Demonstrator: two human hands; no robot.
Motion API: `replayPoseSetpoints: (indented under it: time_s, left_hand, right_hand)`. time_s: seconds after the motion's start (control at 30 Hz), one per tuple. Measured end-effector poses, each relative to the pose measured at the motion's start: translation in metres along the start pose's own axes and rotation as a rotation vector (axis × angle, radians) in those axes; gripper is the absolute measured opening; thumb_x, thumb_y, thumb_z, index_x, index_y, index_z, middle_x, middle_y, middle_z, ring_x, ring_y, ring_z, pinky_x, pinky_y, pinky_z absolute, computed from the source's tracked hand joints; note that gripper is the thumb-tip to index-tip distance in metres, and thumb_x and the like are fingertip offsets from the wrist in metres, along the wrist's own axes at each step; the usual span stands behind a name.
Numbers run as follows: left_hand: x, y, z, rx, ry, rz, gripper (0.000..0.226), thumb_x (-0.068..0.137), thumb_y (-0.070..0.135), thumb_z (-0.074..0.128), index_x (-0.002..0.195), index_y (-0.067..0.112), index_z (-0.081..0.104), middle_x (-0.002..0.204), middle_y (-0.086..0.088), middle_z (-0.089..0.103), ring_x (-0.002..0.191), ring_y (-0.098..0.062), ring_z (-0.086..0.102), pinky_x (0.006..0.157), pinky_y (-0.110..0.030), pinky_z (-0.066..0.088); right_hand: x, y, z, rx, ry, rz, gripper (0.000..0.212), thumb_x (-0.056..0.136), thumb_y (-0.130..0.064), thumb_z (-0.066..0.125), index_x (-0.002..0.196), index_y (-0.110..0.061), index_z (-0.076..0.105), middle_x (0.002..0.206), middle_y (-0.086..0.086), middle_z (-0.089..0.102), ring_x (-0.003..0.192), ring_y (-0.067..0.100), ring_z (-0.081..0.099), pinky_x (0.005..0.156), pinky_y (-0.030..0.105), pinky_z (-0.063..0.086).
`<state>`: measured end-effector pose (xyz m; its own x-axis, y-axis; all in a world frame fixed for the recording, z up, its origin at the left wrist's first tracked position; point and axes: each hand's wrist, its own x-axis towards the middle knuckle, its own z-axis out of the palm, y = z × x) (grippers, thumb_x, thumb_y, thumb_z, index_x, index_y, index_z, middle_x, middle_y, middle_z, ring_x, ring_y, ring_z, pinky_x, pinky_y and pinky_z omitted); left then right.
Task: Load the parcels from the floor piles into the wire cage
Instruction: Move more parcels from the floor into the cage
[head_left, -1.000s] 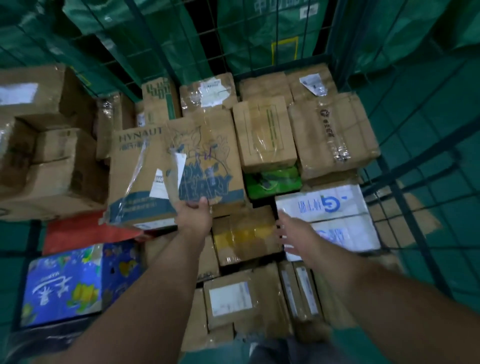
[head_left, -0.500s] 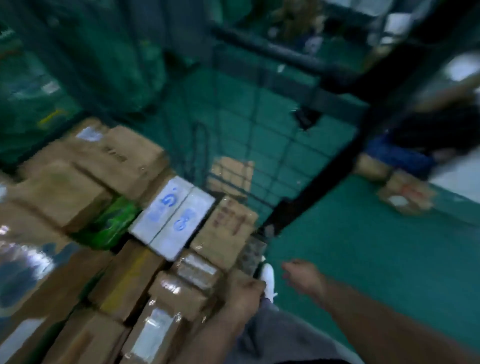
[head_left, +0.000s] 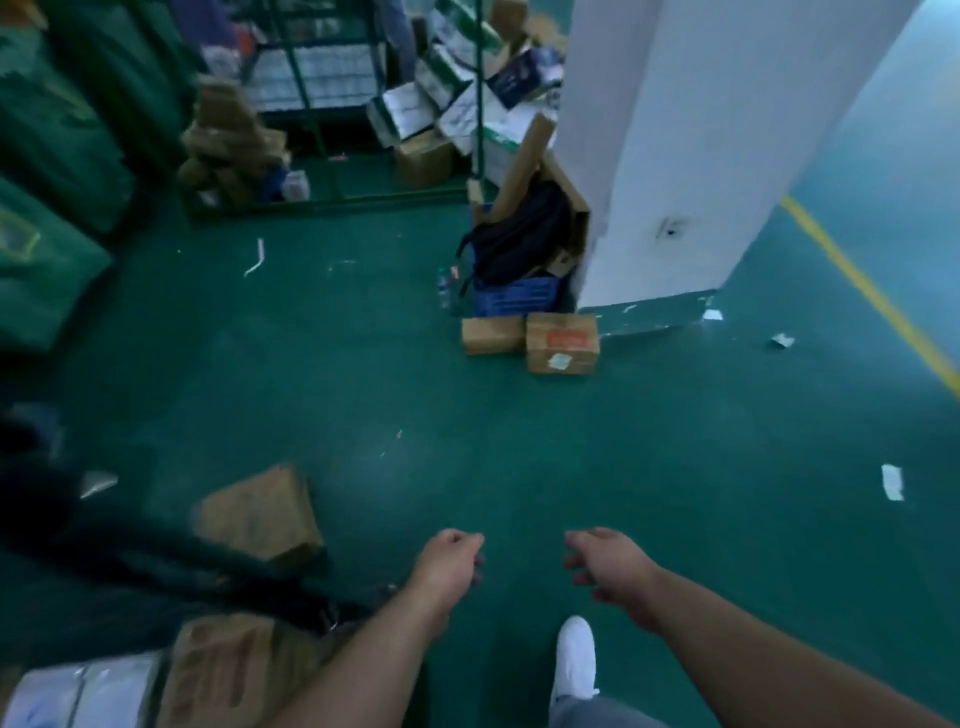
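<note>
Nearest, lower left: wire cage (head_left: 156, 561), rim blurred, containing a brown parcel (head_left: 223, 670) and white parcels (head_left: 78, 696). The left hand (head_left: 449, 564) and right hand (head_left: 608, 564) hang over the green floor (head_left: 675, 441), fingers loosely curled, holding nothing. A loose box (head_left: 260, 514) lies just beyond the rim. Farther: two floor parcels (head_left: 561, 343), touching, beside a blue crate (head_left: 514, 299) topped by a black backpack (head_left: 519, 234). Farthest: green cage (head_left: 332, 104) with stacked boxes (head_left: 228, 140).

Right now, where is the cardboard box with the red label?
In the head view, the red-labelled box sits on the floor right of centre, at the foot of the white pillar, beside a plain brown box on its left.
</note>
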<state>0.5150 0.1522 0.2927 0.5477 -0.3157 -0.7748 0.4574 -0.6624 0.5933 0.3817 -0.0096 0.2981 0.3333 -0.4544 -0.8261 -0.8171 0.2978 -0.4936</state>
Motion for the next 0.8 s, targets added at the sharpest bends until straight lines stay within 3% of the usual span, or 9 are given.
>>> replayPoseSetpoints:
  time_s: [0.27,0.5,0.63,0.8]
  left_hand:
    - [0.058,0.134,0.108,0.09,-0.1,0.02,0.017,0.103,0.031,0.052,0.101,0.016,0.058,0.092,-0.001,0.065,0.072,-0.017,0.059,0.065,-0.028,0.04]
    - [0.11,0.199,0.084,0.078,-0.038,-0.069,0.022,0.103,0.03,0.052,0.109,0.011,0.062,0.104,-0.006,0.068,0.078,-0.02,0.062,0.066,-0.028,0.043]
    - [0.18,0.238,0.061,0.143,-0.022,-0.113,0.019,0.1,0.025,0.052,0.107,0.011,0.062,0.092,-0.004,0.064,0.072,-0.021,0.058,0.063,-0.028,0.04]
    - [0.255,0.317,0.046,0.294,-0.108,-0.041,0.012,0.099,0.02,0.049,0.089,0.016,0.054,0.077,-0.004,0.053,0.059,-0.017,0.044,0.053,-0.025,0.027]
  right_hand:
    - [0.087,-0.071,-0.143,0.017,0.039,-0.055,0.024,0.102,-0.027,0.048,0.111,-0.009,0.061,0.093,0.005,0.064,0.076,0.019,0.053,0.059,0.026,0.036]
    - [0.157,-0.137,-0.148,0.034,-0.012,-0.013,0.028,0.1,-0.026,0.046,0.114,-0.007,0.061,0.101,0.009,0.067,0.08,0.021,0.056,0.064,0.028,0.039]
    - [0.195,-0.186,-0.139,0.038,-0.041,-0.01,0.026,0.099,-0.027,0.047,0.11,-0.01,0.063,0.106,0.008,0.069,0.079,0.018,0.057,0.064,0.027,0.041]
    - [0.227,-0.246,-0.166,0.113,0.08,-0.002,0.021,0.1,-0.025,0.05,0.104,-0.009,0.063,0.093,0.004,0.065,0.075,0.017,0.056,0.055,0.023,0.038]
